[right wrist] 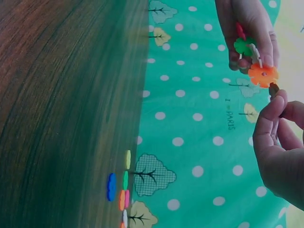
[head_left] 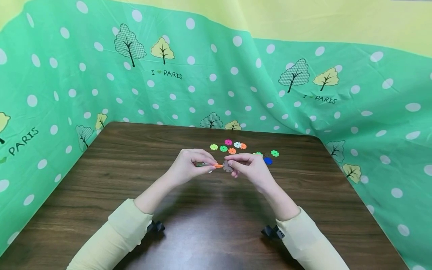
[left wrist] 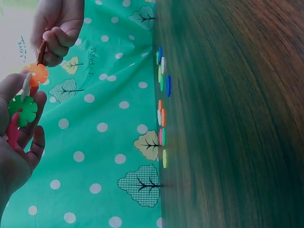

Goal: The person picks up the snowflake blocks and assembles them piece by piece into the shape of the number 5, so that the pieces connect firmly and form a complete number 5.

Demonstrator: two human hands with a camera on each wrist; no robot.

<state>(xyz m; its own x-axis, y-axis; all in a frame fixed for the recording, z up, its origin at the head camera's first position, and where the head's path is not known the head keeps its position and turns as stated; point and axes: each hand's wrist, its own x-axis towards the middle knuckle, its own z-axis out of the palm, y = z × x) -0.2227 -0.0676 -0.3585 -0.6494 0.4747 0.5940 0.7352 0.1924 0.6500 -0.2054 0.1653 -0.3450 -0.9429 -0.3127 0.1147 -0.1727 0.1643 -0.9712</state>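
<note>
My left hand [head_left: 189, 167] pinches a short chain of notched plastic snowflake discs between thumb and fingers. In the left wrist view the chain runs from a pink disc [left wrist: 13, 129] through a green disc [left wrist: 23, 110] and a white disc [left wrist: 26, 86] to an orange disc [left wrist: 39, 74]. My right hand [head_left: 253, 170] pinches a brown disc [head_left: 227, 166], which looks greyish from the head. The brown disc's edge [right wrist: 273, 89] meets the rim of the orange disc [right wrist: 263, 75], the two standing crosswise. Both hands are raised above the table, close together.
Beyond the hands, loose discs lie on the dark wooden table [head_left: 216, 225]: a yellow-green disc [head_left: 214, 147], a pink one [head_left: 228, 142], a blue one [head_left: 267, 161] partly behind the right hand, and several others. A green dotted curtain [head_left: 202, 90] surrounds the table's far and side edges.
</note>
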